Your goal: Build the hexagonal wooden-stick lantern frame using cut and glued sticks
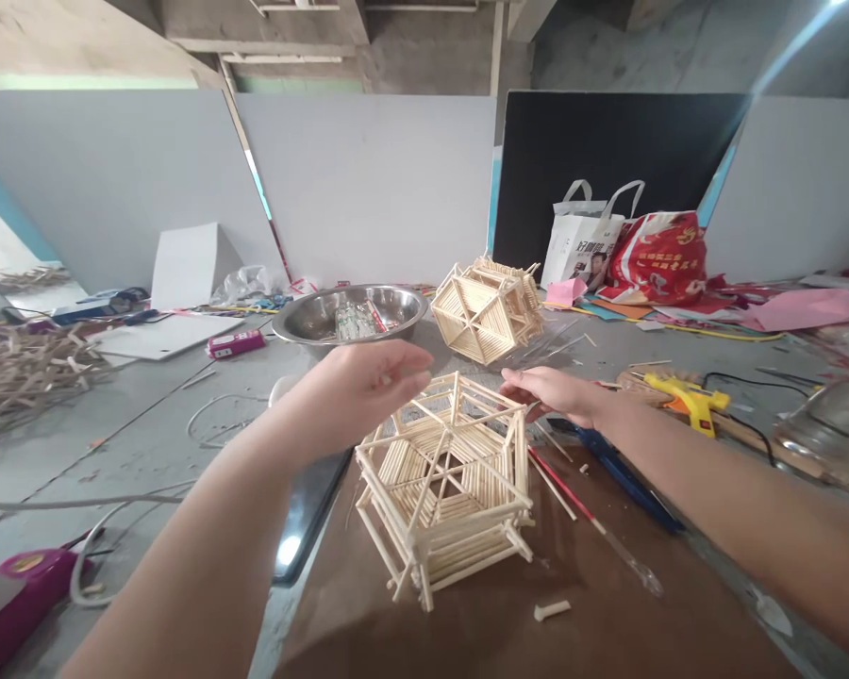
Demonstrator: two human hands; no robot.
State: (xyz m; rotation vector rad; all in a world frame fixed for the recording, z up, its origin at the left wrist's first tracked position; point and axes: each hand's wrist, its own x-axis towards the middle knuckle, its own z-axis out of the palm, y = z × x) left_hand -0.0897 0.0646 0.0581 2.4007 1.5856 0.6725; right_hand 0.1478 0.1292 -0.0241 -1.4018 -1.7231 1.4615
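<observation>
A hexagonal frame built of thin wooden sticks (435, 533) rests on a brown board (608, 604), with spokes across its top and stacked sticks forming its sides. My left hand (378, 377) is over its far left edge, fingers and thumb reaching right with a gap between them and nothing seen in them. At the far right corner is my right hand (556, 391), fingers loosely apart, close to the sticks; whether it touches them is unclear. Beyond the hands, a second, rounder stick structure (488, 306) sits tilted on its side.
A steel bowl (297, 325) holding plastic packets stands behind my left hand. At right lie a yellow glue gun (693, 401), a blue tool (626, 481) and a red stick (562, 481). A dark tablet-like slab (311, 519) lies left of the board. Shopping bags (657, 259) stand behind.
</observation>
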